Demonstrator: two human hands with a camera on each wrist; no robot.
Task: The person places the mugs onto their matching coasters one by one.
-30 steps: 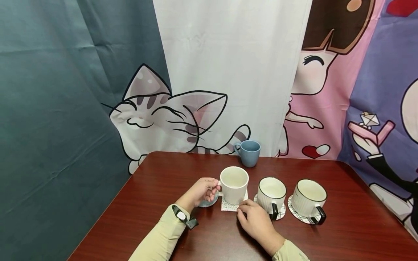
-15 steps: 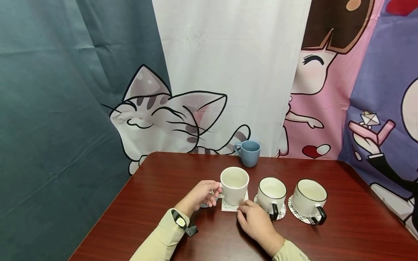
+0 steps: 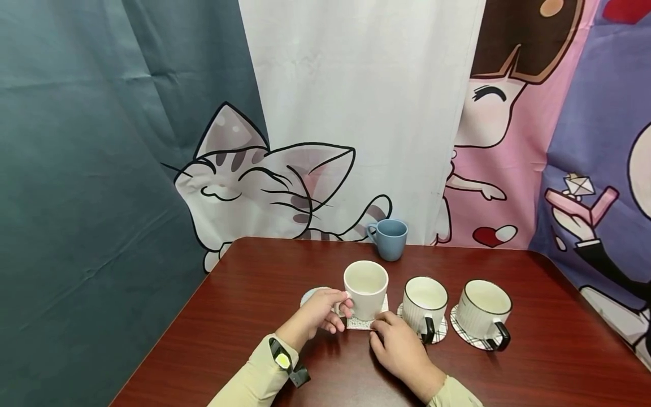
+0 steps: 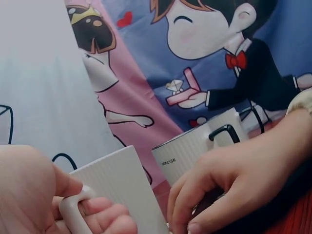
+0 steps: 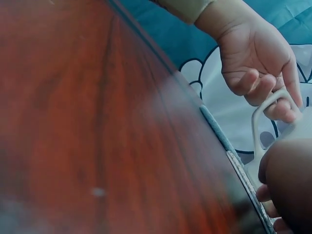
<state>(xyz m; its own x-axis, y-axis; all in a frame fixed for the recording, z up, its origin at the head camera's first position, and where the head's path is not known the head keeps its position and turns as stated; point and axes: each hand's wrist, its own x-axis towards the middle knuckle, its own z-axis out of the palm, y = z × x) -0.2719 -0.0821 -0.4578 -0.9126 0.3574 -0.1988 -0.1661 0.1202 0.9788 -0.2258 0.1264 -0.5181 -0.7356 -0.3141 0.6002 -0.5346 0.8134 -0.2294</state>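
A white ribbed mug [image 3: 365, 294] stands upright on a square patterned coaster [image 3: 357, 324] in the head view. My left hand [image 3: 321, 314] grips its handle [image 4: 73, 214], thumb on top and fingers through the loop, as the left wrist view shows. My right hand [image 3: 399, 345] rests at the coaster's near right corner, close to the mug's base, with relaxed, bent fingers. Its fingertips are partly hidden in the wrist views. Behind my left hand a pale blue round coaster [image 3: 311, 294] is partly covered.
Two white mugs with black rims and handles, the nearer mug [image 3: 424, 299] and the far-right mug [image 3: 483, 311], stand on round checked coasters to the right. A blue mug [image 3: 390, 240] is at the back edge of the brown table [image 3: 254, 282]. A printed curtain [image 3: 356, 85] hangs behind.
My left hand has swung toward me with the white mug's handle, turning the mug on its coaster. More of the blue coaster shows behind the hand. My right hand has stayed put.
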